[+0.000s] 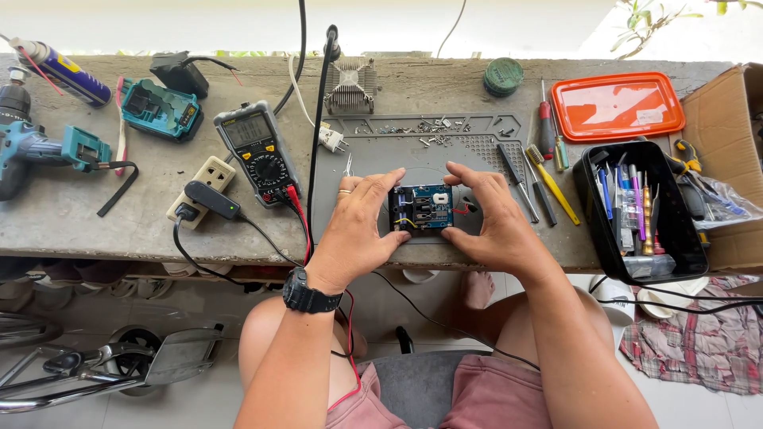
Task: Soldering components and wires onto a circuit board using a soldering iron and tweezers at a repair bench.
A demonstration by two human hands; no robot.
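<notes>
Rightward, a black bin (594, 208) holds upright tools; both the left hand (358, 222) and right hand (485, 218) grip a blue circuit module (421, 208), lying left-right.

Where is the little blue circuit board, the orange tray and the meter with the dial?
blue circuit board (421, 208), head view, middle of the board.
orange tray (617, 106), head view, flat centre.
meter (257, 151), head view, between screen and dial.
</notes>
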